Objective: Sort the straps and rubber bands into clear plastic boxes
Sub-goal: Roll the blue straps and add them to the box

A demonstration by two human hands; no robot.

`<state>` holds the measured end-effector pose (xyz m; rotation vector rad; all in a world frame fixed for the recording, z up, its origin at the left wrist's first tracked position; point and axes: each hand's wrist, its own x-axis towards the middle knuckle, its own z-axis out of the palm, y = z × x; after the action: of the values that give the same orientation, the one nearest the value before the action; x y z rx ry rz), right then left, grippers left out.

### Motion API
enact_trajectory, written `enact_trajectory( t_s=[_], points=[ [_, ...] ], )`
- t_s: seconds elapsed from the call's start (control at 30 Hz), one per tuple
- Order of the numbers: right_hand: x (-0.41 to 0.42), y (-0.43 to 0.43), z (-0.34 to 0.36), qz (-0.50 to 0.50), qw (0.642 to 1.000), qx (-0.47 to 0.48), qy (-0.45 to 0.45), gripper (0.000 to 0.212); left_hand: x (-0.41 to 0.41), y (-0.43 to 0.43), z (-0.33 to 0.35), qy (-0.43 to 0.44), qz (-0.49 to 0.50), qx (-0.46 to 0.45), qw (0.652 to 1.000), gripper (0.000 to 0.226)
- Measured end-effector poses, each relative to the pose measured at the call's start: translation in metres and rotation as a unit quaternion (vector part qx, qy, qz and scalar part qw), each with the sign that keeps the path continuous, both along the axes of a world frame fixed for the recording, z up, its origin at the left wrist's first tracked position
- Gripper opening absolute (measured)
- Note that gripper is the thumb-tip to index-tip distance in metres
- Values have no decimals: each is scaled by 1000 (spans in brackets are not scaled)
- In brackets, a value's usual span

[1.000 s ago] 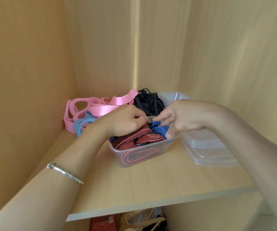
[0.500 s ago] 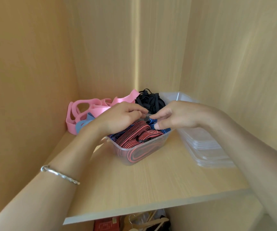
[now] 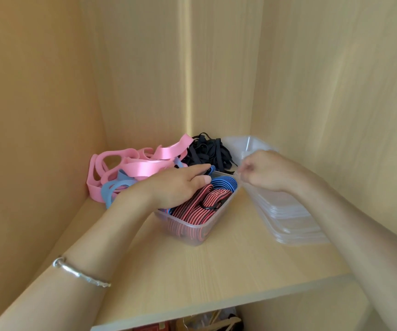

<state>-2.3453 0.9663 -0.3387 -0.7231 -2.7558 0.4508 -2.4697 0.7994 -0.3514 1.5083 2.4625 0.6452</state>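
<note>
Two hands work on a wardrobe shelf [image 3: 228, 266] in the head view. The left hand [image 3: 176, 187] lies flat, fingers released, pressing red-striped straps [image 3: 200, 204] and blue-striped straps [image 3: 225, 182] down into the clear box [image 3: 192, 232]. The right hand [image 3: 264, 172] pinches the rim of a stack of empty boxes [image 3: 286, 211] at three o'clock. Loose pink bands [image 3: 140, 163] and black bands [image 3: 207, 149] sit from ten to twelve o'clock: light, soft and springy, probably best gathered in bunches.

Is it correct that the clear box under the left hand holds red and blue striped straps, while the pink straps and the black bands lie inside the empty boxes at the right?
Not quite. The head view shows the pink straps and black bands lying loose on the shelf behind the clear box, not inside the stacked empty boxes. The left hand does rest on red and blue striped straps.
</note>
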Motion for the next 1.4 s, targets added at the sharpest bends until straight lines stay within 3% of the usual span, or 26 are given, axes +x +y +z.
enact_trajectory(
  t_s=[0.07, 0.17, 0.23, 0.3, 0.4, 0.5, 0.6, 0.77, 0.93, 1.03, 1.13, 1.23, 1.27, 1.33, 1.4],
  points=[
    [6, 5, -3, -58, 996, 15, -62, 29, 9, 7, -2, 41, 51, -11, 998, 46],
    [11, 8, -7, -89, 987, 23, -133, 30, 22, 19, -8, 121, 123, -25, 985, 35],
    [12, 6, -10, -98, 983, 21, -152, 27, 29, 20, -8, 192, 121, -47, 973, 31],
    [9, 4, -12, -102, 984, 27, -143, 22, 29, 20, -7, 214, 109, -6, 971, 24],
    [5, -1, -13, -103, 986, 36, -123, 6, 25, 16, -5, 180, 131, 61, 973, 18],
    [2, -8, -12, -113, 984, 47, -126, 28, 22, 12, -4, 151, 156, 118, 969, 41],
    [0, -11, -11, -121, 981, 53, -140, 26, 15, 12, -2, 131, 176, 161, 962, 58],
    [0, -7, -2, -121, 985, -2, -123, 20, -4, 9, -5, 85, 162, 251, 950, 64],
    [4, -1, 17, -122, 990, -19, -68, 17, -13, 3, -5, 44, 161, 258, 952, 42],
    [9, -4, 26, -133, 990, 42, -28, 19, -17, 2, -7, 17, 154, 297, 942, 43],
    [13, -9, 30, -140, 981, 104, 86, 15, -16, 1, -5, -10, 139, 343, 929, 40],
    [11, -12, 22, -44, 950, 156, 267, 4, -15, 1, -4, -49, 137, 382, 913, 31],
    [10, -12, 19, 14, 939, 151, 307, 9, -17, 1, -4, -76, 140, 402, 902, 33],
    [7, -10, 11, 121, 925, 114, 341, 23, -22, 0, -4, -126, 145, 447, 874, 36],
    [3, -6, 2, 164, 926, 56, 336, 29, -27, -3, -1, -170, 152, 498, 837, 40]
  ],
)
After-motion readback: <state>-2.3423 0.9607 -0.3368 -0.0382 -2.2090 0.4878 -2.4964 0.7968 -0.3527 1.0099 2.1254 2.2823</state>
